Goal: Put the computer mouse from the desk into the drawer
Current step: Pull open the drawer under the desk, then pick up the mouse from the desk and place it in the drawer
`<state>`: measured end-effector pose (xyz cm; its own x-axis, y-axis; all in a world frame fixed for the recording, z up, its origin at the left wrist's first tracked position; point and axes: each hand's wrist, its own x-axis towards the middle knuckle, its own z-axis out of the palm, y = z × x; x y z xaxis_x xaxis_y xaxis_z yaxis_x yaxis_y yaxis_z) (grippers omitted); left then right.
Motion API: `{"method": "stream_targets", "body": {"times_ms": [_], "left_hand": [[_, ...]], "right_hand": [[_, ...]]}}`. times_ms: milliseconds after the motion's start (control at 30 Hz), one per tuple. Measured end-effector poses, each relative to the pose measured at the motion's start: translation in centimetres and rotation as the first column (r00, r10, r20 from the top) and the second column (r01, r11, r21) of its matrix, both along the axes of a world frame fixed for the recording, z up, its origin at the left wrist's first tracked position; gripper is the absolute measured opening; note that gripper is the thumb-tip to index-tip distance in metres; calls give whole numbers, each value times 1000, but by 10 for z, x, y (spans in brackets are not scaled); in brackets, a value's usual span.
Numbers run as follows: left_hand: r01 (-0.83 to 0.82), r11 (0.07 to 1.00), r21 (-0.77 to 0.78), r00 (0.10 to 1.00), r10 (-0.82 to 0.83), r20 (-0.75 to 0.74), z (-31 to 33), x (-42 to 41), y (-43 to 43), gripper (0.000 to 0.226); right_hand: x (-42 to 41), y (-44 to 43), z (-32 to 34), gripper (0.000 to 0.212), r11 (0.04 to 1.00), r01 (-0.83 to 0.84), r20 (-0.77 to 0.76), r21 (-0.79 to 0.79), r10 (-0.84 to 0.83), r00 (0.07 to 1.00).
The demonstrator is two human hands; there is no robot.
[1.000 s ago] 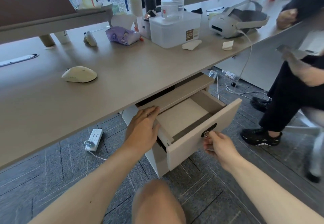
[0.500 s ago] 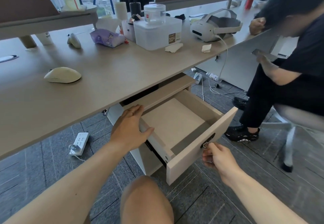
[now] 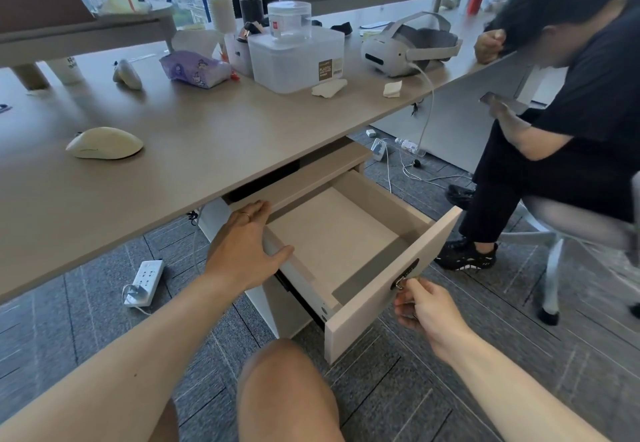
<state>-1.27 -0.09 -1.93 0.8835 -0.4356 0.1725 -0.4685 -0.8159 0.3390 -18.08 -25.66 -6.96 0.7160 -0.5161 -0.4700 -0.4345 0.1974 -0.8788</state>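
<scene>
Head view, itemised. Computer mouse (image 3: 104, 143): cream, lying on the desk (image 3: 214, 136) toward its left, untouched, well apart from both hands. Drawer (image 3: 349, 244): top unit of a pedestal under the desk edge, pulled out, its pale floor bare. Left hand (image 3: 246, 251): palm down on the drawer's left side wall, fingers together and reaching toward the pedestal top, thumb spread over the wall's rim; a ring on one finger. Right hand (image 3: 424, 306): at the drawer front, fingertips pinching a small key in the dark lock plate (image 3: 404, 273). Plastic storage box (image 3: 294, 57), VR headset (image 3: 405, 46) and tissue pack (image 3: 194, 69): far side of desk. Power strip (image 3: 143, 280): on carpet below. Seated person (image 3: 561, 105): at right, holding a phone.
</scene>
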Motion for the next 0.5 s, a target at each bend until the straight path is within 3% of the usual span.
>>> {"method": "stream_targets", "body": {"times_ms": [200,300,367,400,433,500], "left_hand": [[17,998,68,998,-13,-67,9,2,-2,97],[62,987,151,993,-46,-106,27,-3,-2,98],[138,980,141,989,-129,-70,42,-11,2,94],[184,975,121,983,-181,-35,50,-14,4,91],[225,970,96,974,-226,3,60,-16,8,88],[261,965,30,963,-263,56,80,-17,19,86]], "right_hand": [[-1,1,5,23,1000,8,-8,12,-7,1000],[-5,-2,12,29,995,-97,-91,-35,94,991],[-10,-4,26,42,940,-197,-147,-280,161,976],[-13,-4,38,44,857,-209,-147,-471,157,976],[-15,-3,52,41,750,-170,-93,-639,145,985],[-11,5,85,33,600,-61,88,-798,215,973]]}}
